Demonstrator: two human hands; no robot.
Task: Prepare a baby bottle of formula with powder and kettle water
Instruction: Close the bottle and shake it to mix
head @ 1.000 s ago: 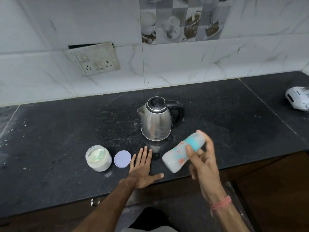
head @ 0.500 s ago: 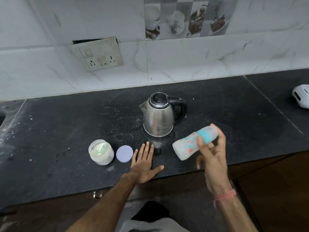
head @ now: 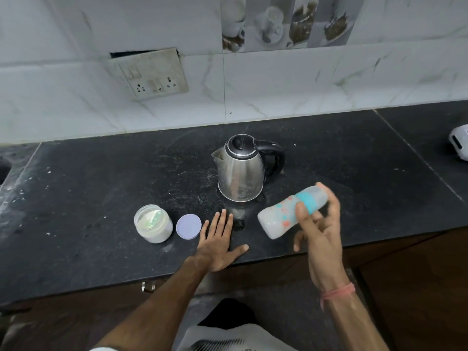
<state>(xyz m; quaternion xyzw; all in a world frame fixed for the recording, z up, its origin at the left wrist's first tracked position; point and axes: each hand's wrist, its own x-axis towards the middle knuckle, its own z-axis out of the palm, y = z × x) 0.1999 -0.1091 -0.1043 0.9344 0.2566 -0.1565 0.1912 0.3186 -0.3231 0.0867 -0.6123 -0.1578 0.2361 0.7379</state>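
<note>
My right hand point(head: 319, 229) grips a baby bottle point(head: 281, 216) near its blue collar and capped top, holding it almost sideways above the counter's front edge. The bottle is whitish inside, with red and blue prints. My left hand point(head: 218, 243) lies flat on the black counter point(head: 101, 188), fingers straight. A steel kettle point(head: 241, 171) with a black handle stands just behind both hands, lid closed. To the left sits an open jar of white powder point(head: 153, 223), and its lilac lid point(head: 188, 226) lies beside it, close to my left fingers.
A white tiled wall with a loose socket plate point(head: 152, 74) runs along the back. A white object point(head: 459, 144) lies at the far right edge of the counter. A sink edge point(head: 3, 171) shows at the far left. Brown cabinet fronts are below the counter.
The bottle in my right hand has swung up and to the right, tilting more level. My left hand has stayed flat on the counter. The camera view has tilted down slightly.
</note>
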